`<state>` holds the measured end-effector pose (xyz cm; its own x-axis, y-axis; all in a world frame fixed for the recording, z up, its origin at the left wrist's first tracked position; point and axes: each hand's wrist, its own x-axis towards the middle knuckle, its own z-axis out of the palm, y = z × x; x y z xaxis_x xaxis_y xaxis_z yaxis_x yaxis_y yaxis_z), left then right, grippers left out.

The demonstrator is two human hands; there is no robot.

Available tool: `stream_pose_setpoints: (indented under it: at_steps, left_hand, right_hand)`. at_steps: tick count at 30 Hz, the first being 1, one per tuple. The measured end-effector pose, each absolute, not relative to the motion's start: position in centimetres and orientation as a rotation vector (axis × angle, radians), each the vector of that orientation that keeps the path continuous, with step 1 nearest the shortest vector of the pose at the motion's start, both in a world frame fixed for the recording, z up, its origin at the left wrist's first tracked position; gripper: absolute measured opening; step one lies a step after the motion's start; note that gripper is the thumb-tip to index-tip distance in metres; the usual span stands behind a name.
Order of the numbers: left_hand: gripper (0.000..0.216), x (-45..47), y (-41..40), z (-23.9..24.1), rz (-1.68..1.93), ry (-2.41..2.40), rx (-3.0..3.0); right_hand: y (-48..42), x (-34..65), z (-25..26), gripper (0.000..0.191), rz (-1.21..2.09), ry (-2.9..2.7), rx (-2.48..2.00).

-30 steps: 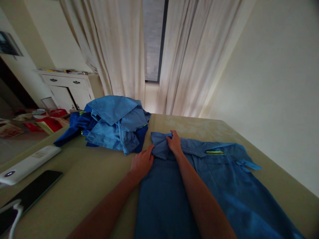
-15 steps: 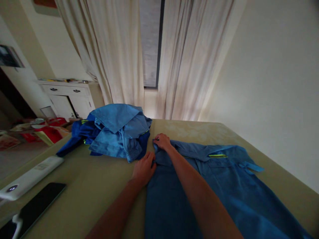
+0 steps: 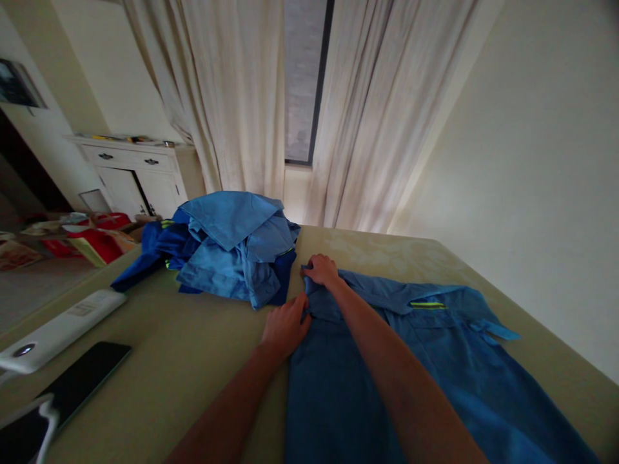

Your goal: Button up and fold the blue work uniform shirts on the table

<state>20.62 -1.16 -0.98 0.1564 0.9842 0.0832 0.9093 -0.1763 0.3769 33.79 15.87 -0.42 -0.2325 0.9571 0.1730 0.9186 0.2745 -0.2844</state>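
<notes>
A blue garment (image 3: 348, 374) with a yellow-green stripe lies spread on the table, its upper part folded over along the far side. My right hand (image 3: 322, 269) pinches the far left corner of this cloth. Just nearer to me, my left hand (image 3: 286, 327) is closed on the garment's left edge, thumb and fingers together. To the left of both hands sits a crumpled heap of blue clothes (image 3: 236, 245), light blue on top and darker blue beneath, touched by neither hand.
The table (image 3: 193, 367) has a pale yellowish cover. On its left lie a long white device (image 3: 62, 328) and a dark phone (image 3: 91, 370) beside a white cable (image 3: 46, 412). Beyond stand a white cabinet (image 3: 140, 167), red bags (image 3: 99, 241) and curtains (image 3: 242, 96); a wall (image 3: 532, 161) rises at the right.
The view has shifted slightly, so the scene sits a little differently in the frame. Both hands keep their grip on the garment, which lies much as before.
</notes>
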Motion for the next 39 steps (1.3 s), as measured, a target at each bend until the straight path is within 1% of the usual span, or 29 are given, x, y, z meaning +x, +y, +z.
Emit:
stream_pose_setpoints:
  at_steps: [2,3,8,12,15,18,20,22,25,27,30,33,37,39]
  left_hand:
    - [0.017,20.7,-1.2,-1.0,0.440,1.847,2.194]
    - [0.017,20.7,-1.2,-1.0,0.429,1.838,2.201]
    - [0.020,20.6,-1.3,-1.1,0.413,1.768,2.268]
    - [0.022,20.5,-1.4,-1.0,0.491,1.828,2.222]
    - [0.027,20.6,-1.4,-0.9,0.484,1.916,2.124]
    - [0.028,20.7,-1.2,-0.9,0.526,1.935,2.135]
    - [0.027,20.7,-1.1,-0.9,0.583,1.901,2.178]
    - [0.029,20.6,-1.0,-1.1,0.593,1.815,2.216]
    - [0.032,20.5,-1.0,-1.5,0.506,1.628,2.296]
    - [0.034,20.5,-1.1,-1.7,0.464,1.595,2.324]
    - [0.036,20.6,-1.4,-1.5,0.443,1.701,2.298]
    - [0.034,20.8,-1.7,-1.1,0.403,1.773,2.289]
    - [0.032,20.6,-1.8,-0.8,0.451,1.683,2.324]
    - [0.036,20.4,-1.5,-1.0,0.493,1.669,2.292]
  right_hand:
    - [15.9,33.5,-0.8,0.019,0.166,-2.238,-1.723]
    - [15.8,33.3,-1.1,0.018,0.154,-2.224,-1.727]
    - [15.0,32.4,-1.9,0.027,0.106,-2.150,-1.737]
    - [14.6,32.6,-0.6,0.030,0.073,-2.157,-1.677]
    - [13.8,33.5,1.1,0.034,0.020,-2.144,-1.658]
    - [12.4,34.8,1.5,0.034,-0.025,-2.188,-1.660]
    - [11.5,35.7,0.7,0.039,-0.010,-2.236,-1.641]
    - [11.0,36.5,-0.6,0.050,0.074,-2.314,-1.595]
    - [11.3,37.0,-2.3,0.065,0.237,-2.436,-1.544]
    - [11.8,36.7,-2.6,0.069,0.296,-2.454,-1.586]
    - [12.3,35.6,-2.4,0.071,0.278,-2.433,-1.687]
    - [12.3,34.3,-2.6,0.070,0.219,-2.430,-1.607]
    - [11.8,33.5,-3.0,0.070,0.231,-2.420,-1.548]
    - [11.6,33.5,-2.7,0.068,0.130,-2.365,-1.509]
